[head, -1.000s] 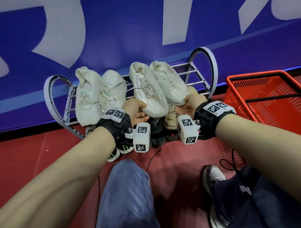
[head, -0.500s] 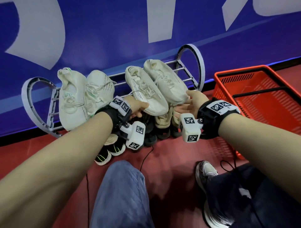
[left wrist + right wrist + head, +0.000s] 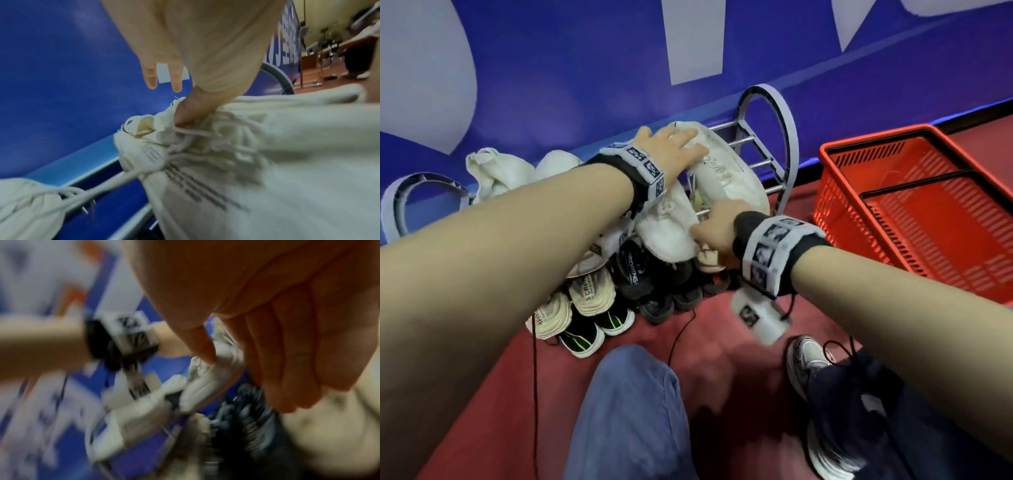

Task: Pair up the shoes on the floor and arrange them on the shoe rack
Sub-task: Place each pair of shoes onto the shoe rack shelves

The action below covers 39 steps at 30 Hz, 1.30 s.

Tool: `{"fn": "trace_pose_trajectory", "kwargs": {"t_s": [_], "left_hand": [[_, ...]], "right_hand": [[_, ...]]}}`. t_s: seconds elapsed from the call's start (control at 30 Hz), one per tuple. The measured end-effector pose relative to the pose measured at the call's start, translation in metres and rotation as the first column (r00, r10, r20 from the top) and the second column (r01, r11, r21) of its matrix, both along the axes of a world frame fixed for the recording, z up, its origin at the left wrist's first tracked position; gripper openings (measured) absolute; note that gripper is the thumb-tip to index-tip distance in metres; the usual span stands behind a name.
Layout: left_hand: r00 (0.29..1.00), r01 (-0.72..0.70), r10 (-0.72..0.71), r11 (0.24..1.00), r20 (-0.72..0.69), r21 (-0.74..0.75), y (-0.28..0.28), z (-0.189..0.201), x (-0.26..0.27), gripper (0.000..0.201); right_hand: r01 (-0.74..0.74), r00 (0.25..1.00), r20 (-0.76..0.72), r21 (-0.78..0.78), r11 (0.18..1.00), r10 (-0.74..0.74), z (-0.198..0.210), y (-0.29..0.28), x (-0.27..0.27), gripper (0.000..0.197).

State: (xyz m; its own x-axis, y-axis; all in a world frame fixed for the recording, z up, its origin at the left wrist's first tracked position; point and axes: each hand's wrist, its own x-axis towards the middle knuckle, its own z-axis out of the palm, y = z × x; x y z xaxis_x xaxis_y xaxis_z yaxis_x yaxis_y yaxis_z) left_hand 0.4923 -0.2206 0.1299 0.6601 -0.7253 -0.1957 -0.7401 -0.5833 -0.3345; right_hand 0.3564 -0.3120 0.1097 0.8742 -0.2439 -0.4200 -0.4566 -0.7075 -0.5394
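- Nearest you, in front of the shoe rack (image 3: 786,137), your right hand (image 3: 717,228) sits at the toe of the nearer cream shoe (image 3: 671,229). Its fingers look loosely curled in the blurred right wrist view, and I cannot tell whether they grip anything.
- Under the rack's top shelf, toes towards you, I count one black pair with green stripes (image 3: 599,325), one beige pair (image 3: 571,301) stacked just above it, at least two dark shoes (image 3: 654,291) beside those, and a tan shoe (image 3: 709,260) partly hidden behind your right hand.
- On the top shelf, your left hand (image 3: 671,150) lies over the heel end of the farther cream shoe (image 3: 729,174). Its fingers are spread fairly straight, while the thumb (image 3: 191,112) presses into the laces at the collar.
- That cream pair, two shoes, lies tilted and touching at the right end of the rack, toes overhanging the front edge.
- Left of them, largely hidden by your forearm, is a second white pair (image 3: 500,171).
- Risk, as I judge it: the overhanging toes could slide off the bars if you push unevenly, because the bars give little support.
- A loose lace (image 3: 98,190) runs from the cream pair towards the neighbouring shoe; it could snag and drag that one.
- Right of the rack stands one red basket (image 3: 914,212).
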Motion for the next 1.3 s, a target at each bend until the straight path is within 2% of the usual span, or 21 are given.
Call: {"fn": "trace_pose_trajectory", "kwargs": {"t_s": [0.03, 0.07, 0.1, 0.17, 0.27, 0.33, 0.4, 0.5, 0.57, 0.67, 0.77, 0.8, 0.83, 0.9, 1.03, 1.1, 1.23, 1.3], "left_hand": [[1.0, 0.013, -0.014, 0.999, 0.022, 0.033, -0.002, -0.001, 0.004, 0.099], [0.999, 0.023, -0.026, 0.997, 0.033, 0.067, -0.004, -0.002, 0.007, 0.1], [0.999, 0.03, -0.033, 0.995, 0.029, 0.098, -0.006, -0.002, 0.009, 0.1], [0.999, 0.038, -0.038, 0.99, -0.001, 0.135, -0.012, -0.001, 0.011, 0.098], [0.998, 0.01, -0.001, 0.992, -0.069, 0.129, -0.017, 0.003, 0.013, 0.079], [0.992, -0.034, 0.046, 0.995, -0.121, 0.098, -0.019, 0.007, 0.016, 0.061], [0.98, -0.086, 0.097, 0.994, -0.172, 0.07, -0.019, 0.008, 0.019, 0.052], [0.971, -0.122, 0.124, 0.992, -0.203, 0.024, -0.016, 0.007, 0.02, 0.044], [0.97, -0.148, 0.141, 0.989, -0.2, -0.023, -0.012, 0.005, 0.017, 0.043], [0.987, -0.133, 0.126, 0.989, -0.105, -0.06, -0.008, 0.001, 0.017, 0.038], [0.996, -0.088, 0.088, 0.993, -0.005, -0.084, -0.005, -0.005, 0.016, 0.03], [0.996, -0.083, 0.084, 0.994, 0.015, -0.078, -0.005, -0.005, 0.015, 0.029], [0.996, -0.083, 0.085, 0.993, 0.024, -0.078, -0.006, -0.004, 0.014, 0.029], [0.995, -0.104, 0.103, 0.99, -0.009, -0.092, -0.01, 0.0, 0.01, 0.038], [0.973, -0.136, 0.116, 0.986, -0.202, -0.092, -0.014, 0.004, 0.009, 0.067], [0.954, -0.168, 0.13, 0.979, -0.27, -0.12, -0.012, 0.001, 0.007, 0.073], [0.902, -0.321, 0.208, 0.909, -0.378, -0.266, -0.009, -0.003, 0.011, 0.06], [0.906, -0.324, 0.206, 0.9, -0.369, -0.292, -0.008, -0.004, 0.013, 0.058]], "right_hand": [[-0.104, 0.989, 0.072, -0.281, 0.954, 0.129, 0.005, -0.004, -0.001, 0.022], [-0.146, 0.969, 0.117, -0.441, 0.885, 0.218, 0.008, -0.01, 0.0, 0.023], [-0.14, 0.959, 0.153, -0.479, 0.866, 0.24, 0.009, -0.014, 0.003, 0.025], [-0.117, 0.959, 0.185, -0.431, 0.895, 0.214, 0.008, -0.02, 0.01, 0.036], [-0.114, 0.934, 0.265, -0.41, 0.905, 0.238, 0.006, -0.018, 0.02, 0.046], [-0.121, 0.933, 0.253, -0.453, 0.883, 0.258, 0.0, -0.012, 0.027, 0.074], [-0.112, 0.949, 0.212, -0.465, 0.878, 0.233, -0.008, -0.007, 0.033, 0.087], [-0.122, 0.971, 0.129, -0.45, 0.885, 0.199, -0.009, -0.005, 0.044, 0.073], [-0.19, 0.964, 0.084, -0.452, 0.872, 0.253, -0.003, -0.004, 0.05, 0.058], [-0.267, 0.94, 0.071, -0.452, 0.851, 0.333, 0.011, -0.009, 0.052, 0.034], [-0.257, 0.93, 0.109, -0.487, 0.835, 0.35, 0.019, -0.016, 0.051, 0.006], [-0.238, 0.932, 0.127, -0.492, 0.838, 0.339, 0.02, -0.018, 0.05, 0.007], [-0.215, 0.937, 0.139, -0.495, 0.842, 0.321, 0.02, -0.021, 0.049, 0.016], [-0.158, 0.948, 0.162, -0.507, 0.847, 0.274, 0.022, -0.027, 0.045, 0.023], [-0.107, 0.961, 0.17, -0.508, 0.855, 0.221, 0.024, -0.039, 0.037, 0.022], [-0.093, 0.964, 0.168, -0.504, 0.858, 0.203, 0.022, -0.04, 0.037, 0.025], [-0.112, 0.963, 0.157, -0.51, 0.853, 0.22, 0.019, -0.041, 0.035, 0.024], [-0.107, 0.957, 0.181, -0.512, 0.852, 0.229, 0.016, -0.043, 0.034, 0.017]]}}
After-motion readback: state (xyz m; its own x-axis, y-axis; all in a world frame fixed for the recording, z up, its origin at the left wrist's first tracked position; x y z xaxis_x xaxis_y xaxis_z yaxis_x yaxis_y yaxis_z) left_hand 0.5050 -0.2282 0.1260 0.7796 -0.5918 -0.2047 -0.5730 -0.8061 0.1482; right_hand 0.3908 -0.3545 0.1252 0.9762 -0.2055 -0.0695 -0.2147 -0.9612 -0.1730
